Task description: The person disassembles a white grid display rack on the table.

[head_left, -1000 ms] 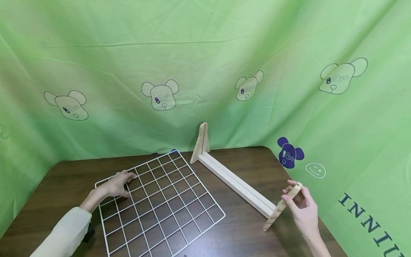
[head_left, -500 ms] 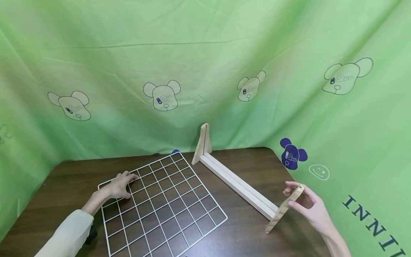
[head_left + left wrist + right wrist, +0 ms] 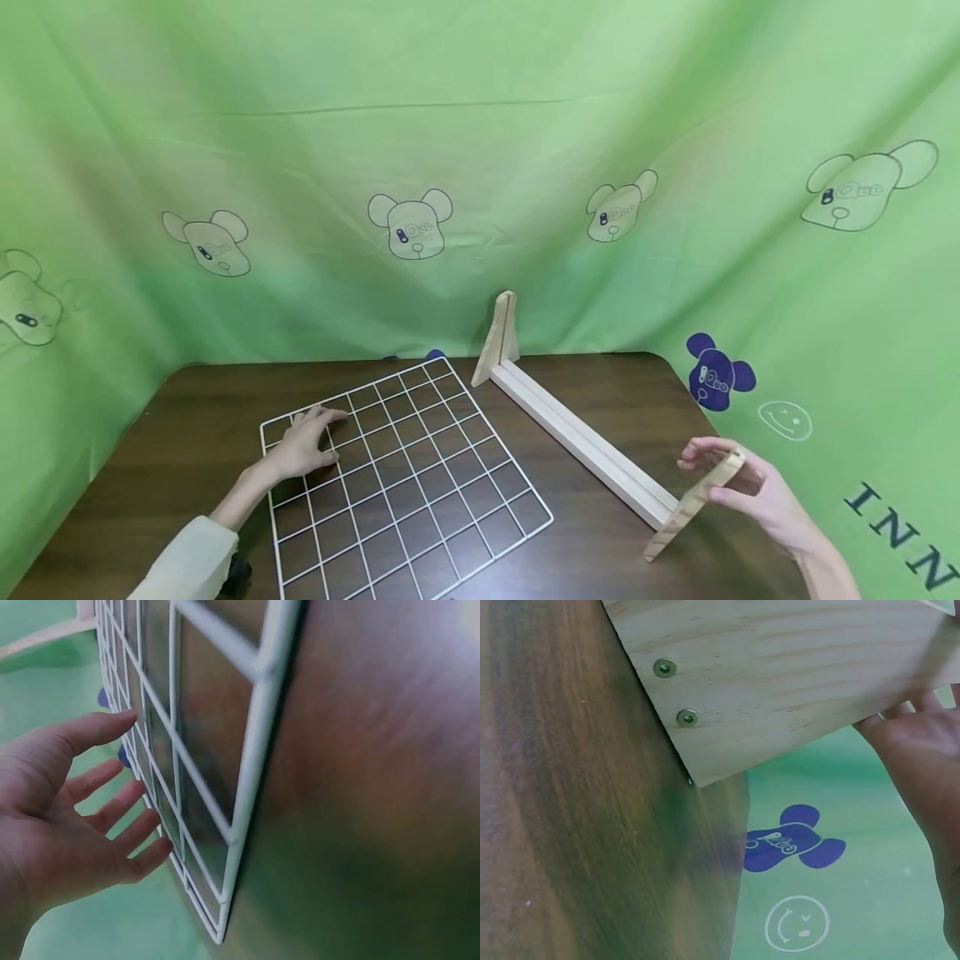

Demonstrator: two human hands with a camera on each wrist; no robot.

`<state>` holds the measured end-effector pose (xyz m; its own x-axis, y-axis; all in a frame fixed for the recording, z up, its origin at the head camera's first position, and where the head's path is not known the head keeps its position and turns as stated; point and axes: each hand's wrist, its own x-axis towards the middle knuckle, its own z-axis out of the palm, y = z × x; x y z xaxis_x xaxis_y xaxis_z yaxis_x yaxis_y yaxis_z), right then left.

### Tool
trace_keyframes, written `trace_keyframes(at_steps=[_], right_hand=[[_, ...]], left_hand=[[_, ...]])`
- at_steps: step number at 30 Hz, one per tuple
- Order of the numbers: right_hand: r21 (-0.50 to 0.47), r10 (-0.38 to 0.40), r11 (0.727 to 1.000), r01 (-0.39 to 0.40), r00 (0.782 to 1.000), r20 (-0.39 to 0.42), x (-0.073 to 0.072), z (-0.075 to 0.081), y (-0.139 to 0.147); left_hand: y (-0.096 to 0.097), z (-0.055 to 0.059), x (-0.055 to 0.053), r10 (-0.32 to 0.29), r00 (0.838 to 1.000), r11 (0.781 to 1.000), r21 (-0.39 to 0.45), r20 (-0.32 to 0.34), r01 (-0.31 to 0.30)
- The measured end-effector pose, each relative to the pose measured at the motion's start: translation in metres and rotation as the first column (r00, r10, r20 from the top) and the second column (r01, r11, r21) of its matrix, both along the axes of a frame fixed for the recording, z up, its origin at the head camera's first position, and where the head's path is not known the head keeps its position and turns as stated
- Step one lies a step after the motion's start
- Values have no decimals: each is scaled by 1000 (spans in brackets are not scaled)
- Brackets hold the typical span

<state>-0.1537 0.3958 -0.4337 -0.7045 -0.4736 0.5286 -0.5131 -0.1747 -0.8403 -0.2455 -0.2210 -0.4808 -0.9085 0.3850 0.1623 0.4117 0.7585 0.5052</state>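
On the table [image 3: 217, 396], the wooden end panel [image 3: 693, 507] was gripped by the right hand [image 3: 765, 500], presumably for steadiness; over the wire grid [image 3: 416, 476], the left hand [image 3: 302, 446] was loosely spread.

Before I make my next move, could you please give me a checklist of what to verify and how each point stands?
1. Wooden stand set on the table: ok, resting on both end pieces.
2. Right hand at the near end piece: ok, thumb and fingers on opposite sides.
3. Bolts tight: cannot tell; two heads show.
4. Left hand gripping the wire grid: not ok, fingers spread, not closed round a wire.
5. Wire grid fitted into the stand: not ok, lying beside it on the table.
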Motion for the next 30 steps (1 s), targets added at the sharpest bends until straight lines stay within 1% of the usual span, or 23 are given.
trace_keyframes(at_steps=[2,4,6,8,10,12,15,17,19,22,26,30], right_hand=[[3,18,1000,-18,1000,2,0,0,2],[4,34,999,-34,999,0,0,-1,4],[4,46,999,-46,999,-1,0,-1,4],[6,62,998,-62,998,-9,-1,-1,4],[1,82,997,-82,997,-13,-1,-2,4],[-1,92,996,-92,996,-13,-1,-2,5],[-8,109,994,-109,994,12,-1,-1,6],[-6,116,993,-115,993,35,-1,-1,6],[-14,130,992,-129,990,62,-1,-1,7],[-39,153,988,-150,984,92,-3,-1,7],[-61,174,984,-168,980,93,-6,-2,7],[-53,170,985,-166,982,88,-9,-3,7]], left_hand=[[3,-5,4,-2,1000,999,44,-29,3],[7,-9,10,-15,998,997,75,-65,20],[11,-11,16,-35,994,995,86,-106,44],[16,-11,24,-51,991,995,77,-125,61],[21,-10,32,-66,992,995,66,-111,74],[25,-9,40,-85,993,994,58,-79,89],[30,-7,49,-119,992,991,51,-31,121],[32,-7,53,-142,990,989,34,-17,143],[34,-7,56,-155,988,988,3,-20,155],[36,-9,60,-158,986,987,-41,-51,156],[36,-11,61,-147,985,988,-69,-92,141],[35,-14,62,-138,986,988,-77,-89,131]])
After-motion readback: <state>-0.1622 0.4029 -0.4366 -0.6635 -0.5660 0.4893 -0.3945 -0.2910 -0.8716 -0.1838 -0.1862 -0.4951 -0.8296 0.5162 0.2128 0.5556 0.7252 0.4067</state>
